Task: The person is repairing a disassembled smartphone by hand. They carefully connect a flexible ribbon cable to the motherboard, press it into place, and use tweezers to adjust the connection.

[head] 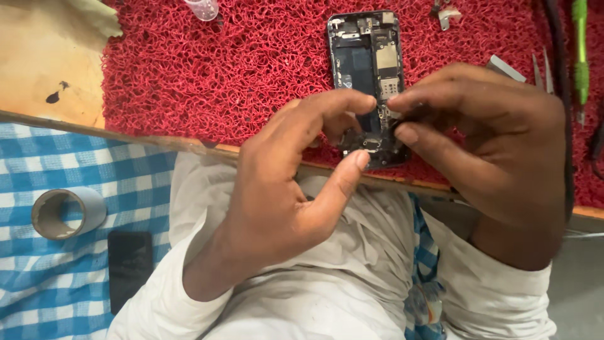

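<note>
Both hands met at the lower end of an opened phone. Left hand pinched that end of the chassis, index finger curled over the top, thumb pressed against the bottom edge beside the charging port. Right hand was closed, thumb and forefinger tips together on a small dark part just right of the left index tip; the part was too small and shadowed to identify, possibly a flex connector.

Phone: back-down, screen removed, thin dark metal frame, rectangular with rounded corners. Inside the frame: silvery metal shields, a dark flat recess along the left, small brackets at the far end.

It lay on a red mat of looped, coarse plastic fibre, on a wooden bench whose worn edge ran just under the grip.

Beyond the right hand: metal tweezers, pointed tips, and a green-handled screwdriver. Far side of the mat, above the left hand: rim of a small clear plastic cup; contents not visible.

Well left of and below the grip, on blue-and-white checked cloth: a tape roll with cardboard core, and a flat black slab, glossy.
</note>
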